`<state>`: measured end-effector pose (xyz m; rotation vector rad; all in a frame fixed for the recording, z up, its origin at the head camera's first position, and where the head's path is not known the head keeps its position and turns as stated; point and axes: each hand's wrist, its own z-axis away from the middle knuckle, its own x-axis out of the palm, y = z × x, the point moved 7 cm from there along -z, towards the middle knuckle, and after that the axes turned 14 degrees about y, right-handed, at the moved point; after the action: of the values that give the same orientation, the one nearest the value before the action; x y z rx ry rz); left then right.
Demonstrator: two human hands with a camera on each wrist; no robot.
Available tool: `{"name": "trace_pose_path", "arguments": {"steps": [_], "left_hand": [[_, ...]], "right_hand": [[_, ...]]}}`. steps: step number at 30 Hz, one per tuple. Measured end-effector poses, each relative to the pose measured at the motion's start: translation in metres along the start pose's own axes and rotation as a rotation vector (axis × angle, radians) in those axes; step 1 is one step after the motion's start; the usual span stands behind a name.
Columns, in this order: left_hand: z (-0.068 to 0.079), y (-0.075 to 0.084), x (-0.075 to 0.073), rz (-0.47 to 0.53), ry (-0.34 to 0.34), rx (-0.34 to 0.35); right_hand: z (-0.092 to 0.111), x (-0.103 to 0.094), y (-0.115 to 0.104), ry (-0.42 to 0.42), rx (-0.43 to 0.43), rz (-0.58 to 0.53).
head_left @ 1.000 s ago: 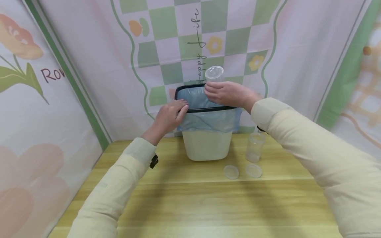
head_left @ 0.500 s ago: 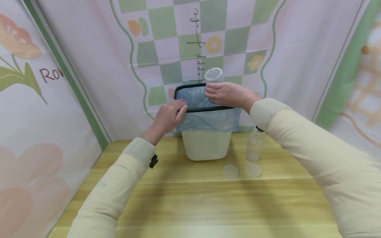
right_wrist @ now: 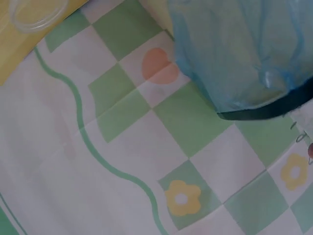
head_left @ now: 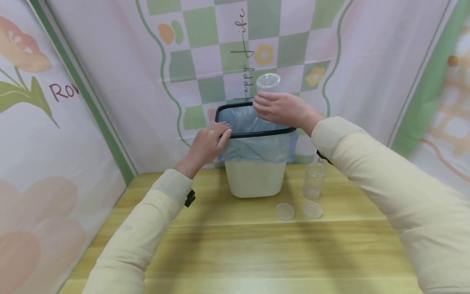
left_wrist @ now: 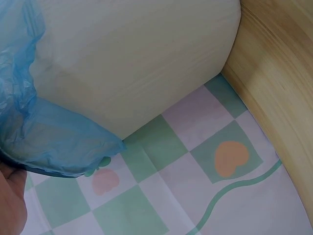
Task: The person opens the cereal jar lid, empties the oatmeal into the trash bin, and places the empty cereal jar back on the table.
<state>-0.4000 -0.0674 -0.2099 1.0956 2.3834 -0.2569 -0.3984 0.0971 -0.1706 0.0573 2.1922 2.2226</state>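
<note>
A cream trash can (head_left: 255,179) has a black rim (head_left: 262,133) and a blue plastic bag (head_left: 257,149) folded over its outside. My left hand (head_left: 207,145) grips the rim at its left front corner; in the left wrist view part of that hand (left_wrist: 12,200) shows beside the rim. Above the can's right side, my right hand (head_left: 280,108) holds a clear plastic jar (head_left: 269,83), one round end facing up. The jar's lower part is hidden behind the fingers. Only a fingertip of the right hand (right_wrist: 311,150) appears in the right wrist view.
On the wooden table (head_left: 235,253), a second clear jar (head_left: 313,181) stands right of the can. Two clear round lids, a left lid (head_left: 284,211) and a right lid (head_left: 313,210), lie in front. A checkered cloth backdrop (head_left: 205,61) hangs close behind the can.
My right hand has risen slightly with the jar, which now stands higher above the rim and a little to the right. The left hand stays at the same corner.
</note>
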Motion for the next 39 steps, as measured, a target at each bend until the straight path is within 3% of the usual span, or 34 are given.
{"name": "trace_pose_path", "arguments": {"steps": [3, 9, 14, 20, 26, 33, 39], "left_hand": [[0.000, 0.000, -0.001, 0.000, 0.001, -0.003], [0.000, 0.000, 0.000, 0.001, -0.002, -0.007], [0.000, 0.000, 0.001, 0.006, -0.001, -0.007], [0.001, -0.001, -0.001, 0.001, 0.014, -0.001], [0.000, 0.000, -0.001, 0.000, 0.034, 0.019], [0.002, 0.000, -0.001, -0.008, 0.017, 0.005], [0.000, 0.001, 0.000, 0.002, 0.035, 0.018]], "right_hand": [[0.001, -0.001, 0.007, -0.012, 0.061, 0.016], [0.000, -0.001, -0.003, 0.026, -0.015, -0.016], [0.002, -0.002, 0.005, 0.014, 0.090, -0.008], [-0.002, -0.002, -0.005, 0.041, -0.019, -0.037], [0.001, -0.003, 0.009, 0.035, 0.112, -0.054], [0.000, -0.002, -0.006, 0.058, 0.029, -0.092], [0.004, -0.004, 0.009, 0.014, 0.109, -0.080]]}}
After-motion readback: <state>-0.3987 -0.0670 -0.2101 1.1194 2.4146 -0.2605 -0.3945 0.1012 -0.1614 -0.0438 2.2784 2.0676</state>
